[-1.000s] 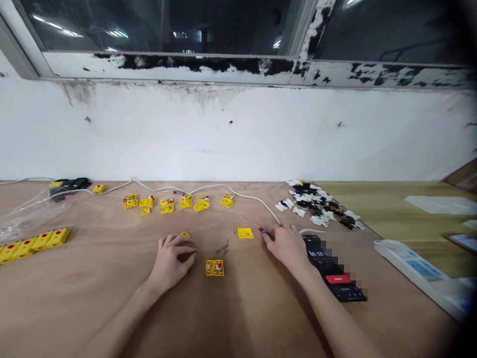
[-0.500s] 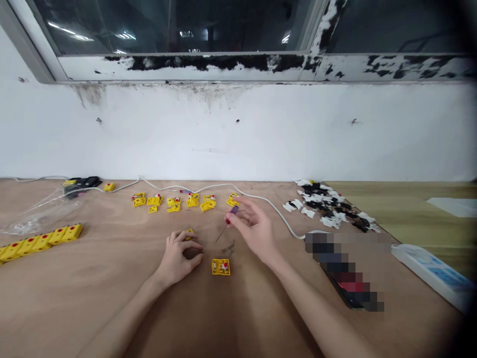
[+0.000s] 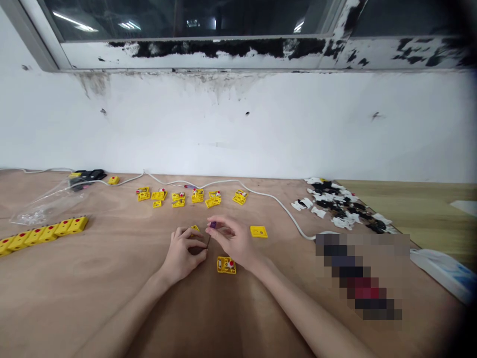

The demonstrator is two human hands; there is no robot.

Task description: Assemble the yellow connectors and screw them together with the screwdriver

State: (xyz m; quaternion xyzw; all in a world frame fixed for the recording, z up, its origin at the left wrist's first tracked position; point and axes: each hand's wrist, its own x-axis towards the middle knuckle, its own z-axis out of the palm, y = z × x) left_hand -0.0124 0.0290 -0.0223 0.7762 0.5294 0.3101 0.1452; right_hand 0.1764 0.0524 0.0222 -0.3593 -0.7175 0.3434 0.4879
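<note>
My right hand [image 3: 234,241] pinches a small screwdriver [image 3: 212,225] by its purple handle, the thin shaft slanting down to the left hand's fingertips. My left hand [image 3: 184,253] rests on the table, thumb and forefinger closed together at the shaft's tip; whatever small thing is between them is too hidden to name. A yellow plastic piece [image 3: 195,229] shows partly behind the left fingers. Just below the right hand lies an open yellow housing [image 3: 226,265] with a red button and white parts inside. A flat yellow cover [image 3: 258,231] lies to the right of that hand.
Several opened yellow housings [image 3: 197,195] line the back, near a white cable [image 3: 261,195] and another screwdriver [image 3: 189,186]. Yellow units [image 3: 50,232] stand in a row at left by a plastic bag [image 3: 44,204]. Black and white parts [image 3: 343,206] are heaped at right, above a blurred-out object [image 3: 357,278].
My right hand has moved left and down, bringing the screwdriver's tip to my left fingertips. The yellow cover at right has come into sight; the small metal pieces are now hidden. The view has shifted slightly.
</note>
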